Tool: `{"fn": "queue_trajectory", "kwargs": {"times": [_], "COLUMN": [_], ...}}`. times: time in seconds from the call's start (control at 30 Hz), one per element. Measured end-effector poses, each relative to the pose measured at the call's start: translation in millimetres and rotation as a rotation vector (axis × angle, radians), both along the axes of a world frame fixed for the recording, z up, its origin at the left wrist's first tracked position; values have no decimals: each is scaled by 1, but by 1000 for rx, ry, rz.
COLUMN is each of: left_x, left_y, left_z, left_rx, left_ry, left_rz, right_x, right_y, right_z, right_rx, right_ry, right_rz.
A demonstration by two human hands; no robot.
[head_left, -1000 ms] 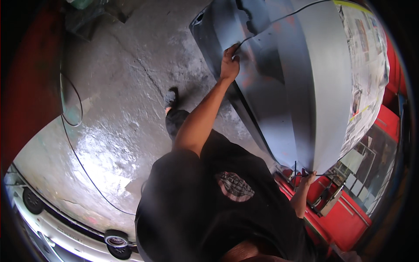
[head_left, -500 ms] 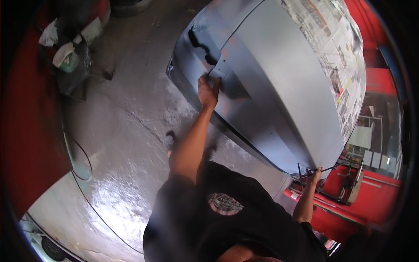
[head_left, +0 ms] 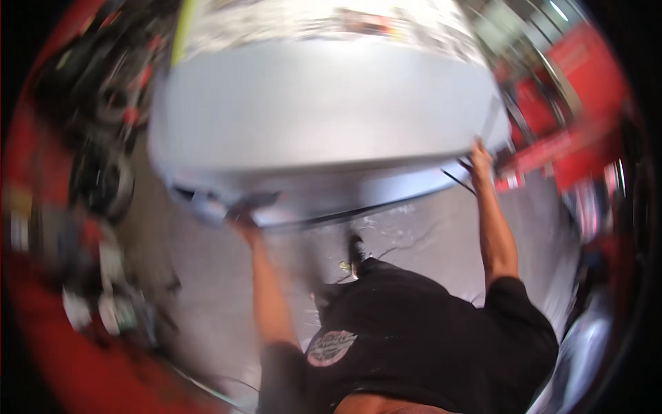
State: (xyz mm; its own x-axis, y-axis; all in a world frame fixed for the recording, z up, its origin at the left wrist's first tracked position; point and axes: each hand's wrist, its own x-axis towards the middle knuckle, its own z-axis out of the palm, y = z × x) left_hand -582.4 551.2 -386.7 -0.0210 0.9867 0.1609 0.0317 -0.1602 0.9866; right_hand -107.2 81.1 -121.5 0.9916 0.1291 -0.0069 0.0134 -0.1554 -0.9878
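A grey car trunk lid [head_left: 324,110], smeared by motion, spans the upper middle of the view, with newspaper [head_left: 386,24] covering its far part. At its near lower edge, on the left, my left hand [head_left: 243,219] grips by a dark recess; the fingers are blurred and partly hidden. My right hand [head_left: 480,162] is closed at the lid's right corner, fingers up against the edge. Beside that hand a thin dark rod [head_left: 458,181] sticks out toward the lower left; whether the fingers also hold it is unclear.
Dark wheels and parts [head_left: 103,172] crowd the left side. Below them, red panels [head_left: 41,310] and pale, cluttered items [head_left: 114,310] stand near the floor. Red equipment [head_left: 558,138] lies close beyond the lid's right corner. A shoe [head_left: 356,248] shows on the grey floor [head_left: 414,241].
The view has swung round, and the trunk lid now lies crosswise ahead of me instead of slanting at the right. Both hands remain at its near edge.
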Motion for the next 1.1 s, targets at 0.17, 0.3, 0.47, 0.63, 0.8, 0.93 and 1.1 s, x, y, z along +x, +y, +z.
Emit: {"fn": "queue_trajectory", "kwargs": {"times": [0.17, 0.3, 0.47, 0.63, 0.8, 0.93, 1.1], "left_x": [-30, -40, -34, -32, -25, -18, -21], "left_y": [62, 90, 92, 85, 83, 84, 83], "left_z": [-69, -63, -34, -18, -13, -9, 5], "left_rx": [197, 235, -6, -227, -319, -357, -370], "left_ry": [141, 82, 210, 300, 308, 316, 329], "left_rz": [51, -100, -102, -44, -14, -24, -39], "right_x": [-51, -84, -41, -39, -36, -36, -38], "right_y": [54, 58, 17, 18, 18, 15, 18], "right_z": [-34, -30, -61, -62, -53, -52, -54], "right_rx": [-168, -84, -169, -88, -35, -47, 0], "right_ry": [-117, -145, -218, -158, -176, -162, -158], "right_rz": [-142, -337, -413, -350, -334, -351, -339]}}
